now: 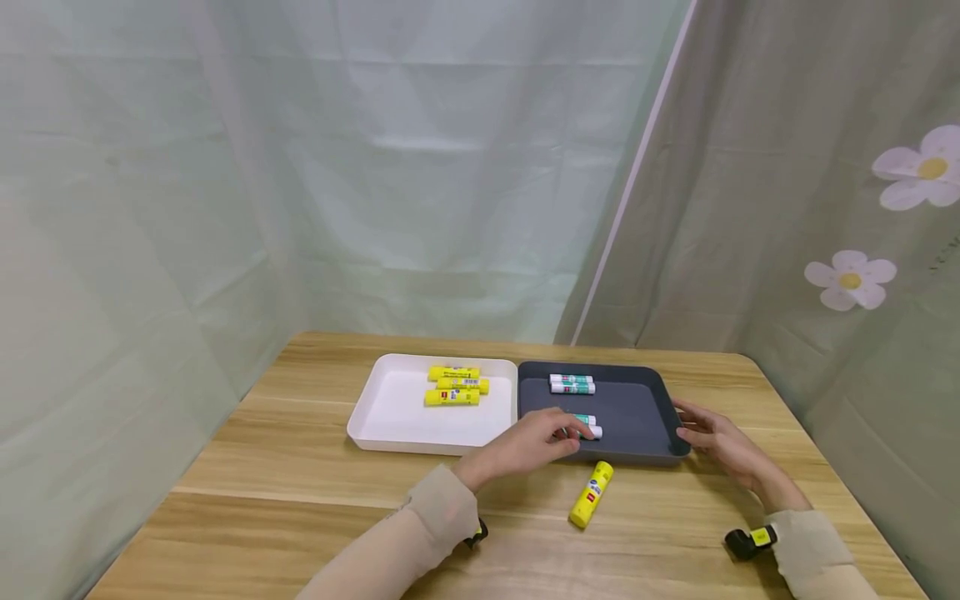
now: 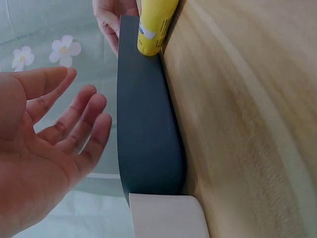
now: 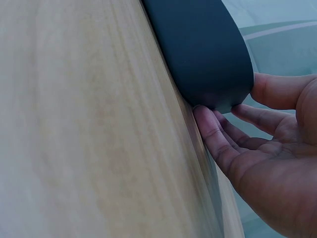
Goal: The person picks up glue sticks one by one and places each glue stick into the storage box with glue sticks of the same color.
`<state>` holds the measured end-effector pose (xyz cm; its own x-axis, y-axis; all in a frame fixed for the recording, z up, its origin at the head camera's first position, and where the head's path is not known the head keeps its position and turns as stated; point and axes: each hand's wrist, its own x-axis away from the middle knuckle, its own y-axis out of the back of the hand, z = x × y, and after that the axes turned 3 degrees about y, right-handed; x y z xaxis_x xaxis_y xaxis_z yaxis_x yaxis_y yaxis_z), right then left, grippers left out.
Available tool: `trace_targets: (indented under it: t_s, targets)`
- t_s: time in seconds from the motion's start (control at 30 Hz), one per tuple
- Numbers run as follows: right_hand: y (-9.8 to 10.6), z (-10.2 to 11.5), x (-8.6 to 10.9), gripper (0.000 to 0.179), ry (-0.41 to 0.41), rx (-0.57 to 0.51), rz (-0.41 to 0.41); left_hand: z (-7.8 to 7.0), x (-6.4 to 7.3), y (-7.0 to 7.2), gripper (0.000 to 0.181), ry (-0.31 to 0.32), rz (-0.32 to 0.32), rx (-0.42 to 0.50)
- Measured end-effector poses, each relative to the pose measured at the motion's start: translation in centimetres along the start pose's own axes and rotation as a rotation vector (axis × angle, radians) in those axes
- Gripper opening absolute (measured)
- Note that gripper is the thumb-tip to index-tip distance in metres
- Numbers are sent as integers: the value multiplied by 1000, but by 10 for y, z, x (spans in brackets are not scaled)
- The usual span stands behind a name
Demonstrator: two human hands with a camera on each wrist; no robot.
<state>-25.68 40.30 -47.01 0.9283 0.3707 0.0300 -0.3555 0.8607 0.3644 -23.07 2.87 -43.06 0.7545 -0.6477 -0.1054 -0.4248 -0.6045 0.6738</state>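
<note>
My left hand (image 1: 543,437) hovers over the near left part of the dark grey tray (image 1: 630,408), its fingers loosely bent above two white-and-green glue sticks (image 1: 596,432) that it partly covers. The left wrist view shows nothing between the thumb and fingers of that hand (image 2: 64,134). At the tray's right end, my right hand (image 1: 723,442) touches the outer wall with spread fingertips, the thumb near the rim in the right wrist view. A yellow glue stick (image 1: 591,495) lies on the wooden table in front of the tray.
Joined to the dark tray's left side is a white tray (image 1: 390,417), where several yellow glue sticks (image 1: 452,397) lie together. Two more white-and-green glue sticks (image 1: 572,388) lie toward the back of the dark tray. Curtains (image 1: 450,208) hang behind the wooden table (image 1: 300,467).
</note>
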Motion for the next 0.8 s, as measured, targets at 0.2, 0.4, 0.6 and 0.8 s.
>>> trace_targets:
  t_s: [0.2,0.4,0.6,0.8]
  targets:
    - [0,0,0,72,8,-6,1,-3,2,-6,24,-35,34,-19]
    - [0,-1,-1,71,6,-7,2,-6,6,-14,25,-56,88,-118]
    - [0,-1,0,71,4,0,1,-7,13,-24,27,-38,123,-165]
    - [1,-1,0,71,6,-4,4,-12,19,-33,34,15,132,-183]
